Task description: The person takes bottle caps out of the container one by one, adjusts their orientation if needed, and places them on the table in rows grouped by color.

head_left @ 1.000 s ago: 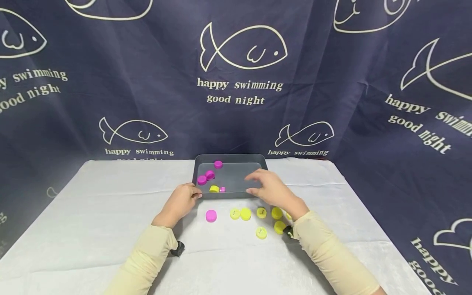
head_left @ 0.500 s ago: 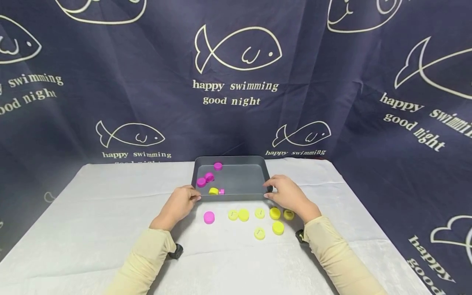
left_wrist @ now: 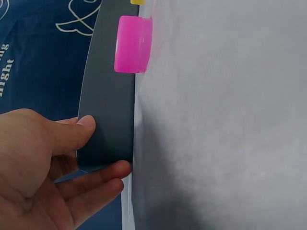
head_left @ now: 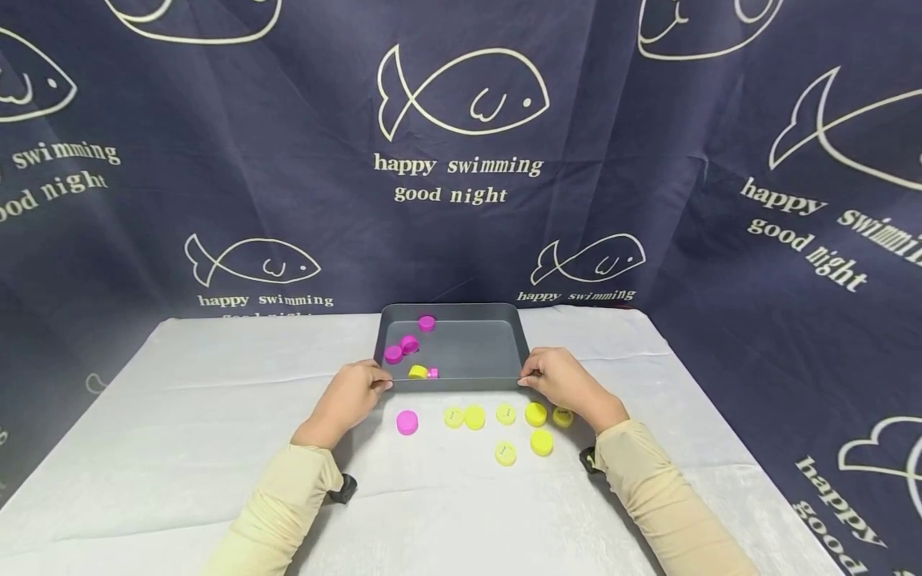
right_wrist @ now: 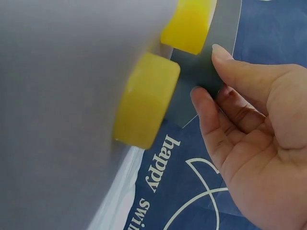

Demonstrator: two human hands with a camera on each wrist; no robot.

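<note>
A shallow dark grey tray point(head_left: 468, 348) lies near the far edge of the table. Its near left corner is pinched by my left hand point(head_left: 354, 396), thumb on the front wall in the left wrist view. My right hand point(head_left: 569, 384) holds the near right corner between thumb and fingers. Inside, three magenta caps point(head_left: 393, 354) sit toward the left, with a yellow cap point(head_left: 418, 372) and a small pink piece point(head_left: 433, 374) by the front wall. In front of the tray lie one magenta cap point(head_left: 406, 422) and several yellow caps point(head_left: 474, 417), some bearing dark marks.
A white cloth covers the table point(head_left: 432, 512). Behind it and along the sides hangs a dark blue curtain point(head_left: 461, 248) printed with fish and lettering; the tray's far wall is close to it.
My right hand has moved from over the tray's inside out to its near right corner and taken hold there. My left hand has stayed at the left corner.
</note>
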